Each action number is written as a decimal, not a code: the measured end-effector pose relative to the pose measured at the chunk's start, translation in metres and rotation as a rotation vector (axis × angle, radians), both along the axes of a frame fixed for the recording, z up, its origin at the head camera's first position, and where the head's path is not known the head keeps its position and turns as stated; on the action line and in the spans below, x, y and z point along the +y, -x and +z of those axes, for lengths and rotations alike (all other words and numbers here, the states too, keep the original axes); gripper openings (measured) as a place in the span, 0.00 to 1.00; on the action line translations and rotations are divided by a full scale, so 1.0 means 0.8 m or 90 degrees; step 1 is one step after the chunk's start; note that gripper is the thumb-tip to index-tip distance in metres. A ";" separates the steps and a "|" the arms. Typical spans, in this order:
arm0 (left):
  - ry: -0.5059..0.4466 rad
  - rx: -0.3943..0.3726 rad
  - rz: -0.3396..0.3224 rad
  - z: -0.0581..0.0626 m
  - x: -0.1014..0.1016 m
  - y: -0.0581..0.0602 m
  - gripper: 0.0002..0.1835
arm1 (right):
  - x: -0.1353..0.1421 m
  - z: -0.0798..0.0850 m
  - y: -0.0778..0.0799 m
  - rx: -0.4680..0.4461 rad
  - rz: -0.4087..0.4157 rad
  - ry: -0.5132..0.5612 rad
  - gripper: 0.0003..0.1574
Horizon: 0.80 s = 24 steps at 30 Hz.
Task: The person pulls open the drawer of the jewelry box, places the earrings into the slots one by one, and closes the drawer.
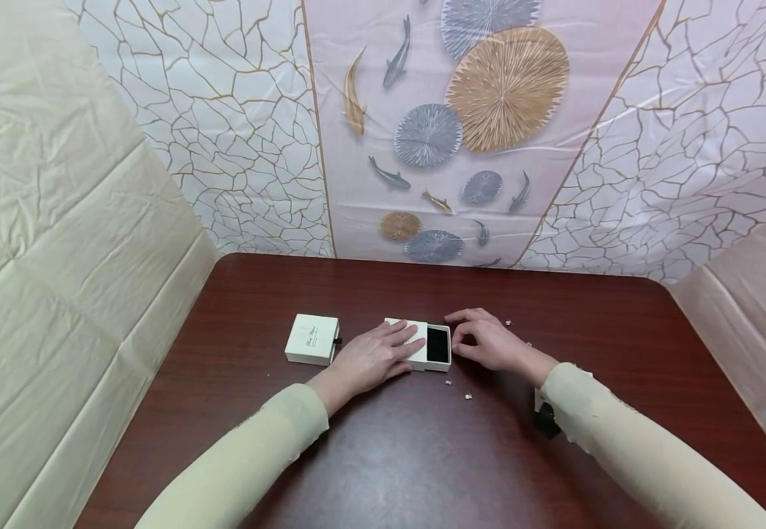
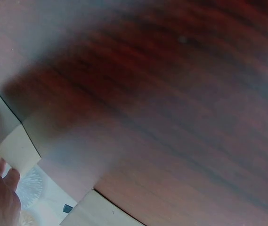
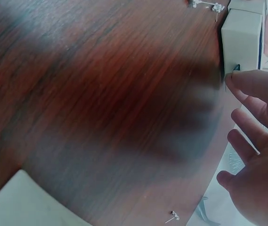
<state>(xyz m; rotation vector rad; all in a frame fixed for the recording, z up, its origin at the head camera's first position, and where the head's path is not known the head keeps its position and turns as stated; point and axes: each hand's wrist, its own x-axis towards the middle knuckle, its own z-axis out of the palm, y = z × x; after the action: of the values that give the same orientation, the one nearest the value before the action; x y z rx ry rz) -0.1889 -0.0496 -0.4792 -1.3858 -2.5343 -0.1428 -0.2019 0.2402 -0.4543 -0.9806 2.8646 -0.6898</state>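
A small white drawer box (image 1: 417, 354) lies on the table, its tray (image 1: 450, 356) slid partway out to the right and showing a black lining. My left hand (image 1: 375, 354) holds the outer cover, fingers across its top and thumb along the near side. At the tray's right end, my right hand (image 1: 489, 344) pinches the short dark pull tab (image 3: 236, 67) between thumb and finger; the other fingers are loosely bent. Small stud earrings (image 1: 468, 397) lie near the box, with another stud (image 3: 174, 216) beyond the right hand in the right wrist view.
To the left sits a second white box (image 1: 312, 339), closed, with a black tab (image 2: 68, 208) on its side. Partly hidden under the right sleeve is a dark object (image 1: 546, 420) with a white edge. A patterned cloth (image 1: 383, 147) hangs behind the brown table (image 1: 383, 470).
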 end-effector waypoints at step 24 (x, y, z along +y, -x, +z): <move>-0.010 0.002 -0.013 0.003 -0.002 0.001 0.28 | 0.008 0.004 -0.006 0.001 -0.025 -0.009 0.16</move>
<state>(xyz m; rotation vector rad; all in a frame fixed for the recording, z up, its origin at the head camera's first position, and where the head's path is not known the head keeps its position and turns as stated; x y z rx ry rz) -0.1897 -0.0509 -0.4770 -1.4051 -2.5113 -0.1626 -0.1971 0.2465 -0.4515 -0.9260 2.8940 -0.6703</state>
